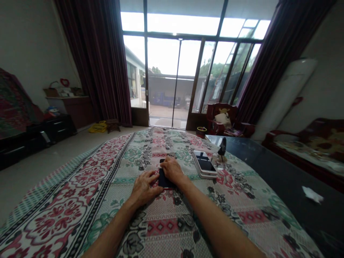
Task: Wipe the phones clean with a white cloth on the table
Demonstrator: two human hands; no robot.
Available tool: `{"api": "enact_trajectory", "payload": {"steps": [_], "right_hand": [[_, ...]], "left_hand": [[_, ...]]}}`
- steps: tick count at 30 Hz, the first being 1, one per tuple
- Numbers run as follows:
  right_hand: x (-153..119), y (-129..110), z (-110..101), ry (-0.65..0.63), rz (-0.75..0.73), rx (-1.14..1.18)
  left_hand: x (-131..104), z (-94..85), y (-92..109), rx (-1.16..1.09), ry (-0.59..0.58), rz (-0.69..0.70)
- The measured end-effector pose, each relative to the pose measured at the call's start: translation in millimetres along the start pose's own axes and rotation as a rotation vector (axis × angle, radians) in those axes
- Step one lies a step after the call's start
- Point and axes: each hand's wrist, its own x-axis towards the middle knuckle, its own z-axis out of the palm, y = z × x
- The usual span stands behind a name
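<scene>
A dark phone (164, 181) lies flat on the patterned cloth (161, 211), between my hands. My left hand (146, 186) rests beside it, fingers apart, with the thumb and a fingertip at its left edge. Over the upper right part of the phone is my right hand (172, 169), its fingers bent and drawn together; whatever is between those fingertips is hidden or too small to make out. To the right sits a stack of white-edged phones (204, 164), the top one with a dark screen.
Right of the stack stands a small black object (222, 147) on a clear base. A dark glossy table (258, 161) with a crumpled white tissue (312, 194) borders the cloth at the right. Farther back are a wooden chair (212, 111) and glass doors.
</scene>
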Motion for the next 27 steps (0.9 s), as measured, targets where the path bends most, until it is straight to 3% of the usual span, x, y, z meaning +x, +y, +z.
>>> {"api": "enact_trajectory", "payload": {"steps": [4,7,19,23,27], "right_hand": [[-34.7,-3.5,-8.0,-0.001,-0.078,0.062],[-42.5,-2.3,-9.6,-0.005,-0.099,0.094],[38.4,8.7,11.2,-0.011,0.119,0.023],[44.0,12.6,14.7,0.019,0.19,0.012],[31.9,21.2,11.2,0.054,0.213,0.018]], "left_hand": [[-0.9,0.2,0.8,-0.011,0.016,0.005],[-1.4,-0.3,1.8,-0.019,0.015,-0.005],[-2.6,-4.9,6.0,0.009,-0.005,-0.007],[-2.2,-4.1,4.8,0.019,-0.015,0.003],[-1.5,-2.6,3.0,0.024,-0.026,-0.004]]}}
